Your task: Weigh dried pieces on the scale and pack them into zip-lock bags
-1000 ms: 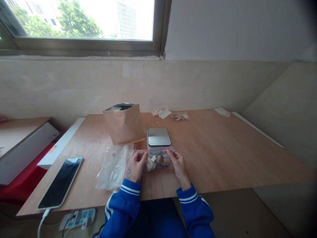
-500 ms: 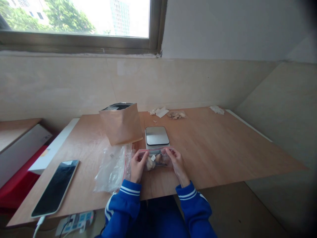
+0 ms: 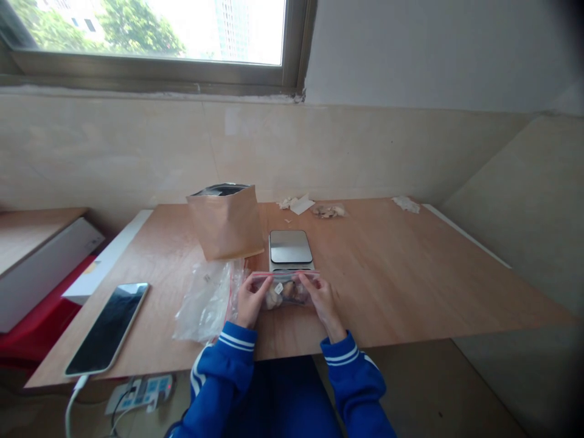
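Note:
A small clear zip bag point(image 3: 283, 298) with a red seal strip is held between both hands near the table's front edge. Inside it show brown and pale lumps and a small white label; their kind I cannot make out. My left hand point(image 3: 250, 300) pinches the left end of the strip. At the right part of the strip, the thumb and fingers of my right hand point(image 3: 322, 299) are closed on the bag. Just beyond it lies a flat scale point(image 3: 290, 246) with a silver plate. Empty-looking clear plastic bags point(image 3: 205, 304) lie left of my left hand.
A brown paper pouch point(image 3: 227, 224) stands with its top open, behind the plastic bags. Far back are white scraps point(image 3: 301, 204) and another filled clear bag point(image 3: 329, 211). A phone point(image 3: 109, 328) on a white cable lies at left, above a power strip point(image 3: 142, 392).
My right hand has shifted slightly left along the seal strip. Both hands still hold the bag; the whole view has moved a little.

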The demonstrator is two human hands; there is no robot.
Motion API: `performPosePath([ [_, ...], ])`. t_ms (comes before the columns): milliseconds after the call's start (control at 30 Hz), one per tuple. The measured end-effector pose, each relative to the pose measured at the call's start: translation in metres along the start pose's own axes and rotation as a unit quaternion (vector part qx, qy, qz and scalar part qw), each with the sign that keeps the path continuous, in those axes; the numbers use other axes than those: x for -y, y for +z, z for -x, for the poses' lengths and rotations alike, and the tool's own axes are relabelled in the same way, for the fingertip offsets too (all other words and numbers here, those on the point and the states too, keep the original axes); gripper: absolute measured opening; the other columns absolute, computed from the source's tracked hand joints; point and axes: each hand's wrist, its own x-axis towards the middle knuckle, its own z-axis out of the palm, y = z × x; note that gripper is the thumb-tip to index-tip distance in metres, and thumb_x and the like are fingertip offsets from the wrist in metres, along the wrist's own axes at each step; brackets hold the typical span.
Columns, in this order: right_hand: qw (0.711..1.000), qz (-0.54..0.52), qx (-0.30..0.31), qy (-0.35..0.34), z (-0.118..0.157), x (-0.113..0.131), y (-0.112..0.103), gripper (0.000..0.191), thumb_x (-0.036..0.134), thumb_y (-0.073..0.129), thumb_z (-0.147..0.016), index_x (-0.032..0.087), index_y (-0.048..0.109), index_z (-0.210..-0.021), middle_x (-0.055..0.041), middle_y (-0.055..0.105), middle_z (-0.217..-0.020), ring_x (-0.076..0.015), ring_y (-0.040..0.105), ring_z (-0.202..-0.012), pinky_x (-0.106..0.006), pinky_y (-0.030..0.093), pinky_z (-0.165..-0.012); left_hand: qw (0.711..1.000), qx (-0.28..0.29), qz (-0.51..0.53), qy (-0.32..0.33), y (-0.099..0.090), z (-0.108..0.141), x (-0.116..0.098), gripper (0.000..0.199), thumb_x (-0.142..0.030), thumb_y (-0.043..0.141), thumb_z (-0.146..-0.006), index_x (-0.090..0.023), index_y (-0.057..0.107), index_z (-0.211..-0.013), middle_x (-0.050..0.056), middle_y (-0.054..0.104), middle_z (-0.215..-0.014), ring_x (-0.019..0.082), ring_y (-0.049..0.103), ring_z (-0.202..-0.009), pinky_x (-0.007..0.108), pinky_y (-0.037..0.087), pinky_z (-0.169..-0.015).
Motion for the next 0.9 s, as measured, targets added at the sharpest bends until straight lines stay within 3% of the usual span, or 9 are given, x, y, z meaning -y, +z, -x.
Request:
performPosePath([
  [333, 1.000, -0.002, 0.009, -0.011, -0.0016, -0.0067, -0.0005, 0.030, 0.047, 0.071, -0.079, 0.020, 0.075, -0.090, -0.0060, 0.076, -0.084, -0.0215, 0.071, -0.080, -0.033, 0.055, -0.075, 1.000, -0.011, -0.004, 0.000, -0.0013, -0.0013, 0.0024, 0.030, -0.042, 0.077, -0.071, -0.014, 0.072, -0.081, 0.004, 0.071, -0.077, 0.017, 0.065, -0.076, 0.028, 0.050, -0.072],
  [500, 1.000, -0.010, 0.017, -0.020, -0.0006, -0.0055, -0.0006, 0.027, 0.047, 0.071, -0.078, 0.020, 0.073, -0.082, -0.0040, 0.074, -0.077, -0.0189, 0.069, -0.075, -0.030, 0.054, -0.072, 1.000, -0.007, -0.001, -0.001, -0.0011, 0.0002, 0.0009, 0.029, -0.042, 0.078, -0.070, -0.014, 0.070, -0.076, 0.003, 0.068, -0.072, 0.016, 0.063, -0.071, 0.026, 0.049, -0.068],
  [733, 0.999, -0.006, 0.035, 0.002, -0.0001, -0.0027, 0.0029, 0.028, 0.047, 0.077, -0.071, 0.020, 0.073, -0.080, -0.0049, 0.075, -0.078, -0.0207, 0.070, -0.075, -0.032, 0.055, -0.073, 0.999, 0.030, -0.002, 0.016, 0.0004, 0.0005, -0.0025, 0.026, -0.040, 0.077, -0.072, -0.015, 0.072, -0.078, 0.004, 0.069, -0.080, 0.018, 0.064, -0.081, 0.027, 0.050, -0.076],
  [900, 0.999, -0.003, 0.031, -0.010, 0.0001, -0.0006, 0.0048, 0.027, 0.046, 0.078, -0.070, 0.020, 0.073, -0.076, -0.0041, 0.073, -0.073, -0.0201, 0.069, -0.074, -0.032, 0.055, -0.073, 0.997, 0.070, -0.003, -0.015, -0.0003, 0.0018, -0.0018, 0.028, -0.042, 0.076, -0.073, -0.015, 0.073, -0.079, 0.005, 0.069, -0.079, 0.018, 0.065, -0.076, 0.027, 0.051, -0.071],
])
